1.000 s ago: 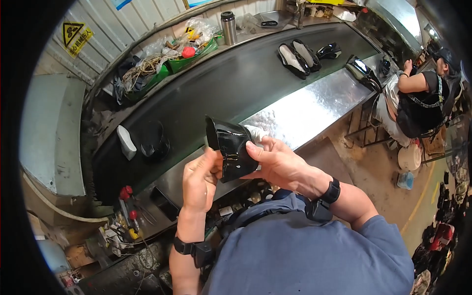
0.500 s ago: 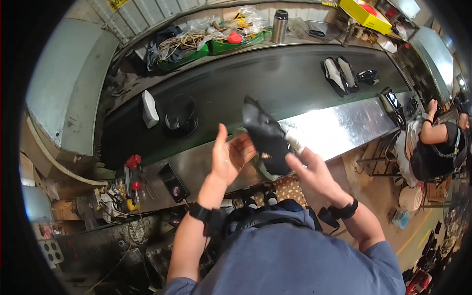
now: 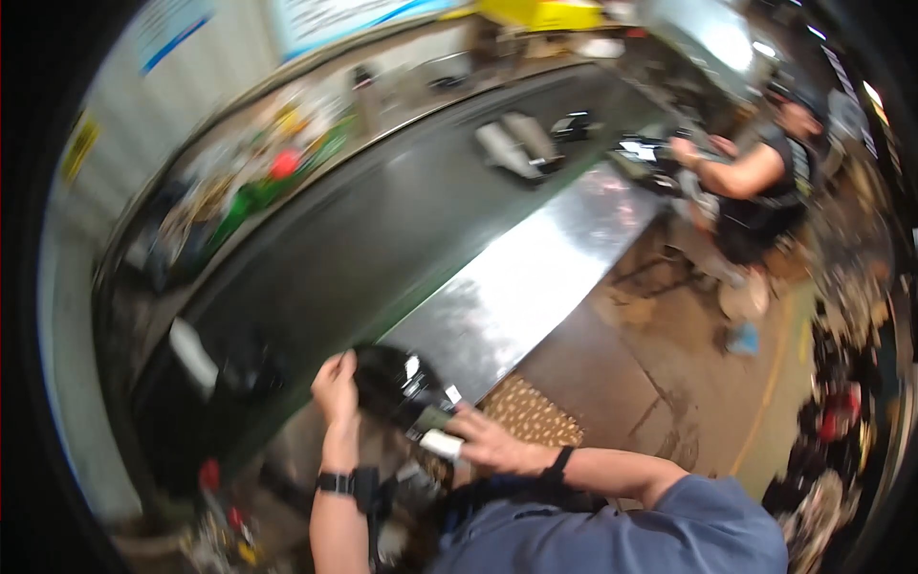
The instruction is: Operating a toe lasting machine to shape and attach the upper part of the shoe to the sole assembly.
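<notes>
A glossy black shoe upper (image 3: 390, 385) with small white patches is held between my hands over the metal ledge, blurred by motion. The fingers of my left hand (image 3: 336, 390) are closed on its left edge. At its lower right end, by a white strip, my right hand (image 3: 490, 442) grips it with thumb and fingers. To the left on the dark conveyor belt (image 3: 316, 277) lie a white shoe-shaped piece (image 3: 194, 356) and a glossy black piece (image 3: 252, 364), both smeared. Farther along the belt sit a pair of black shoe pieces with pale insides (image 3: 516, 145) and a small black piece (image 3: 574, 124).
A shiny metal ledge (image 3: 535, 277) runs along the belt's near side. Green trays (image 3: 251, 199) of cords and plastic stand behind the belt, near a flask (image 3: 364, 94). Another person (image 3: 755, 182) works at the far right end. Red-handled tools (image 3: 212, 475) lie at lower left.
The view has swung toward the right. My left hand, open beside the shoe upper before, now holds its edge. The shoe upper has turned and sits lower left in the picture.
</notes>
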The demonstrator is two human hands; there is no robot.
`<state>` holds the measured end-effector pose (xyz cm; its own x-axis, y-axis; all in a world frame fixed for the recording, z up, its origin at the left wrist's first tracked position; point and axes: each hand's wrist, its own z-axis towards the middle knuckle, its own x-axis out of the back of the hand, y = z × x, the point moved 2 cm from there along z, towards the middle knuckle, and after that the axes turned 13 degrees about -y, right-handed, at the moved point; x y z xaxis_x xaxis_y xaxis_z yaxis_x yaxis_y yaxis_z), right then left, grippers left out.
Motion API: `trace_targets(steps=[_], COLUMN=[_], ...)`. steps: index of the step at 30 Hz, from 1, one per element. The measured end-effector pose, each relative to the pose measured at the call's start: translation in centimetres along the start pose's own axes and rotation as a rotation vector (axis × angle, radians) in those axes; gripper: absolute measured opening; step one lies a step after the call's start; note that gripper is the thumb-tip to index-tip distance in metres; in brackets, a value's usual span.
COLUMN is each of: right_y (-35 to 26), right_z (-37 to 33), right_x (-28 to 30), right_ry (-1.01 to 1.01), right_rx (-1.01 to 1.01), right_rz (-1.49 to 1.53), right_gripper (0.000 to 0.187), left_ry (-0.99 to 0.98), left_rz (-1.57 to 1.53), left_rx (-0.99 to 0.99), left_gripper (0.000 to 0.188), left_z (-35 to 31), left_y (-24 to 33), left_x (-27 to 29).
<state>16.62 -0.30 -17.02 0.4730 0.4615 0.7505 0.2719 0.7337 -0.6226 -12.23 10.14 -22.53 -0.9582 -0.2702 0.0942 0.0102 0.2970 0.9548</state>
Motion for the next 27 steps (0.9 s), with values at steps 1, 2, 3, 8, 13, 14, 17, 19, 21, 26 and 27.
trace_targets(steps=[1, 2, 3, 8, 13, 14, 17, 19, 21, 26, 27], right_y=[0.5, 0.3, 1.3, 4.4, 5.0, 5.6, 5.1, 4.8, 5.3, 6.3, 6.5], right_z=[0.5, 1.0, 1.3, 1.1, -4.0, -4.7, -3.8, -3.9, -4.1, -3.4, -3.4], right_x=[-1.2, -0.9, -0.9, -1.1, -0.4, -0.2, -0.7, -0.8, -0.6, -0.4, -0.5], right_ry=[0.036, 0.074, 0.205, 0.318, 0.055, 0.068, 0.032, 0.036, 0.006, -0.037, -0.032], right_rx=[-0.04, -0.126, -0.104, -0.167, -0.101, -0.046, -0.012, -0.002, -0.026, -0.023, -0.011], right_rz=[0.023, 0.053, 0.143, 0.358, 0.389, 0.336, 0.326, 0.25, 0.273, 0.425, 0.47], right_gripper=[0.057, 0.065, 0.07, 0.088, 0.093, 0.094, 0.097, 0.101, 0.102, 0.103, 0.104], left_ry=[0.05, 0.088, 0.169, 0.152, 0.099, 0.094, 0.107, -0.066, 0.153, 0.258, 0.257], left_rz=[0.164, 0.359, 0.419, 0.5, 0.168, 0.129, 0.139, 0.254, 0.733, 0.632, 0.632], left_rx=[0.018, -0.098, -0.091, -0.135, 0.151, 0.184, 0.239, 0.325, 0.231, 0.217, 0.219], left_gripper=[0.025, 0.025, 0.025, 0.031, 0.025, 0.029, 0.041, 0.066, 0.068, 0.045, 0.045], left_z=[0.9, 1.8, 2.1, 2.8, -2.8, -3.2, -3.1, -3.3, -4.2, -3.1, -3.1], left_y=[-1.1, -1.7, -1.5, -1.3, -4.2, -3.8, -2.8, -0.3, -0.4, -2.0, -2.3], left_x=[1.3, 2.0, 1.0, -1.2, -0.7, -1.4, -2.5, -5.2, -7.1, -5.6, -5.6])
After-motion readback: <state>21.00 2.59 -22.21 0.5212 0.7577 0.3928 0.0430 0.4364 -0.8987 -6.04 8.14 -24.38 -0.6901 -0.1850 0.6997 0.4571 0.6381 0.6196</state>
